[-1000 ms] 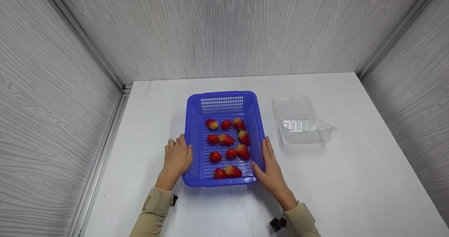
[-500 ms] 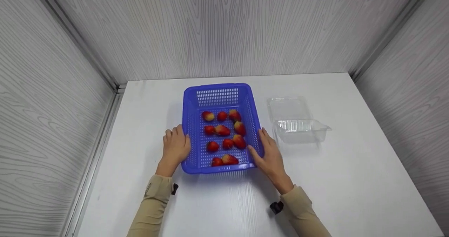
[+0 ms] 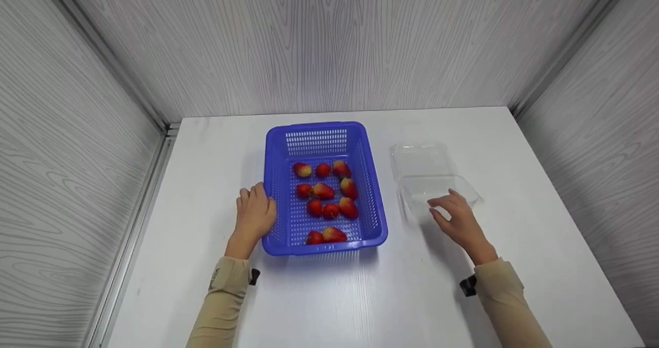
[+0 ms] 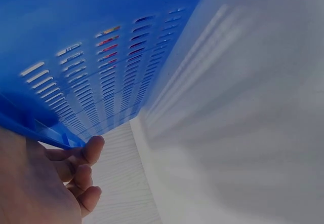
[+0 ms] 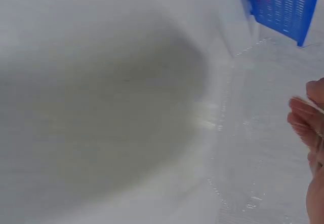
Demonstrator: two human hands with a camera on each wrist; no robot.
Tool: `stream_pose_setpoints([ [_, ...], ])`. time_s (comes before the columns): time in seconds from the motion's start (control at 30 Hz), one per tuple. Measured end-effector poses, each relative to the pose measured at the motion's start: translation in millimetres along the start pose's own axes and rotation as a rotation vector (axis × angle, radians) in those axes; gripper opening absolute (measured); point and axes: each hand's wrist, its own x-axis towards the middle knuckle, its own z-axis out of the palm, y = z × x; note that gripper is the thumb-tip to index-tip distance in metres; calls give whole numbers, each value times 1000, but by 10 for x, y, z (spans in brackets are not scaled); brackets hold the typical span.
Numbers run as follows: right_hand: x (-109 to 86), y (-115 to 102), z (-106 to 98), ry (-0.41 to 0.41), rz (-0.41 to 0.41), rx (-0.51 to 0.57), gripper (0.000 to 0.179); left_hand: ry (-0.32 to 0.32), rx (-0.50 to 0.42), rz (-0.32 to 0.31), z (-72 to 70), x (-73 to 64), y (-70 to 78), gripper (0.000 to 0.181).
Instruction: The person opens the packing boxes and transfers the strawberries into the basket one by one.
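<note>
A blue plastic basket (image 3: 378, 198) stands in the middle of the table in the head view, with several red strawberries (image 3: 334, 234) lying in loose rows on its floor. My left hand (image 3: 254, 211) grips the basket's left rim; in the left wrist view its fingers (image 4: 91, 150) curl under that rim. My right hand (image 3: 458, 222) hovers by the front of a clear plastic clamshell box (image 3: 419, 188), thumb and fingertips apart with nothing between them. The box's lid (image 3: 419, 160) lies back, away from me. In the right wrist view the right hand (image 5: 311, 127) shows only at the edge.
White table (image 3: 319, 301) runs under everything. Grey wood-grain panels wall it in at the back (image 3: 329, 44), left (image 3: 67, 183) and right (image 3: 592, 132). The clamshell box stands just right of the basket.
The basket has moved away from me, then stayed. My right hand has let go of its right rim and moved right to the clamshell box. One strawberry shifted inside; the left hand stays on the rim.
</note>
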Motion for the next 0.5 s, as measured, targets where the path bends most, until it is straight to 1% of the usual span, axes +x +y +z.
stream_pose_setpoints([
  [0.1,-66,104,200,-27,-55,74,27,1,-6,3,2,11,12,45],
  [0.2,-40,169,401,-52,-84,110,26,-6,-2,-6,-1,-2,20,45],
  [0.33,131,222,603,-81,-105,124,22,-6,3,-23,-11,-21,23,44],
  [0.5,358,277,758,-98,-118,129,20,13,1,-27,-22,-9,16,44],
])
